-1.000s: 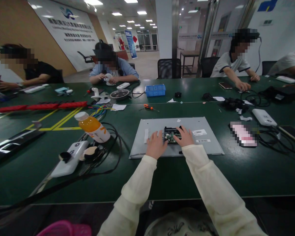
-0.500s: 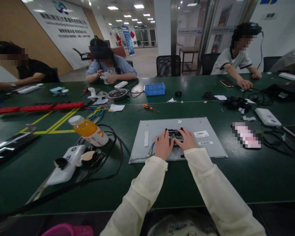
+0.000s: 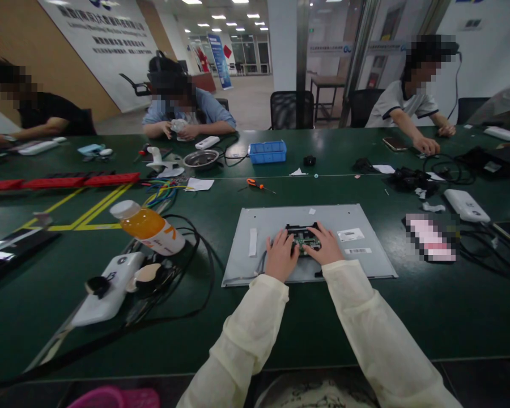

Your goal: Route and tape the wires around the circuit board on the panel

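Both forearms reach forward, left hand [image 3: 281,253] and right hand [image 3: 324,245] palm-down, fingers spread.

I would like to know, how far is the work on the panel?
The board already lies on the panel, which looks done. The left hand and right hand are at it, one at each side. Fastening may be left: the screwdriver lies apart, but screws are too small to make out.
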`<state>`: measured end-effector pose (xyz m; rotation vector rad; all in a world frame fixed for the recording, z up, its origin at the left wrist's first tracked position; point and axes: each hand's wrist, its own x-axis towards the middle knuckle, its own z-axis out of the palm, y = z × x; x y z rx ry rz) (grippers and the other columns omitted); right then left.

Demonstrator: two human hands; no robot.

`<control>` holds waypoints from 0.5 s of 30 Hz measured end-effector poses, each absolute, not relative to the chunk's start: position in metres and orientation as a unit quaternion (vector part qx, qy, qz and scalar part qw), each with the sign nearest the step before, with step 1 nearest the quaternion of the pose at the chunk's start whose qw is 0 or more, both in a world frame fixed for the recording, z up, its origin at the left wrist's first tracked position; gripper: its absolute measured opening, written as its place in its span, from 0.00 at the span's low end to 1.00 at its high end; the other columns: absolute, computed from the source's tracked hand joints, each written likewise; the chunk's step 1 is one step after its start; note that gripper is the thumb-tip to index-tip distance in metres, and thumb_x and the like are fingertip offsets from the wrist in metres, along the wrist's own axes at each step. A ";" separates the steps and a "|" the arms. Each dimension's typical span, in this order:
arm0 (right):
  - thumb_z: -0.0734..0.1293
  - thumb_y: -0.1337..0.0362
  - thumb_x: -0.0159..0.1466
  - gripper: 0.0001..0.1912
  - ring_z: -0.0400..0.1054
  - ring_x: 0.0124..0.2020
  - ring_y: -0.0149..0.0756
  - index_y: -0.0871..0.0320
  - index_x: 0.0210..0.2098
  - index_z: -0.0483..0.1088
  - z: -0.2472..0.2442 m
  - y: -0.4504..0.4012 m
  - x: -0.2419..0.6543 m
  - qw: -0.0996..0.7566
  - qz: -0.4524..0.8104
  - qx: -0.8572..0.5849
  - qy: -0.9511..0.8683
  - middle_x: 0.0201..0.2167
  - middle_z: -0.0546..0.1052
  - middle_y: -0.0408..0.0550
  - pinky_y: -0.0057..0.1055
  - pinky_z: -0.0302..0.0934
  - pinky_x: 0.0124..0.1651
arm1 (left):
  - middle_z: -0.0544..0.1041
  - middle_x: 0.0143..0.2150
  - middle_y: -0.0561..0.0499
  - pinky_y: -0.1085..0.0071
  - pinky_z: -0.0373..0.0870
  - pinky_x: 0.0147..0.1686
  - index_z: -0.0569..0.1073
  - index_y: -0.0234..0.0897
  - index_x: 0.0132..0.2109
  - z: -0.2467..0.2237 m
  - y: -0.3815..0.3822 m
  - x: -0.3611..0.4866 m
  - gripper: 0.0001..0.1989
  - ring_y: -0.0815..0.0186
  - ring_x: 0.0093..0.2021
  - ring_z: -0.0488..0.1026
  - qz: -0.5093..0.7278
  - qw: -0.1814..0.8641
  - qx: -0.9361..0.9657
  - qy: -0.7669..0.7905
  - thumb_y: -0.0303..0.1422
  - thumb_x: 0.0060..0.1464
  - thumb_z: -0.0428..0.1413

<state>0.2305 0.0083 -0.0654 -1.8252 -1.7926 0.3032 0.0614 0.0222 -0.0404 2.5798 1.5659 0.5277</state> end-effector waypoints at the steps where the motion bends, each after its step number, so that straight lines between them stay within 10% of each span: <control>1: 0.64 0.51 0.58 0.30 0.50 0.64 0.44 0.53 0.57 0.62 -0.066 0.009 0.230 0.283 0.113 -0.680 -0.667 0.65 0.54 0.53 0.45 0.42 0.64 | 0.64 0.62 0.45 0.47 0.46 0.62 0.66 0.39 0.56 -0.040 0.022 0.061 0.19 0.58 0.65 0.54 0.176 0.041 0.840 0.512 0.37 0.62 0.42; 15: 0.66 0.52 0.56 0.25 0.55 0.61 0.48 0.55 0.50 0.69 -0.065 0.006 0.231 0.346 0.104 -0.656 -0.663 0.63 0.58 0.57 0.47 0.50 0.60 | 0.69 0.57 0.48 0.49 0.45 0.63 0.70 0.42 0.49 -0.035 0.022 0.061 0.13 0.59 0.63 0.58 0.231 0.100 0.817 0.519 0.33 0.59 0.47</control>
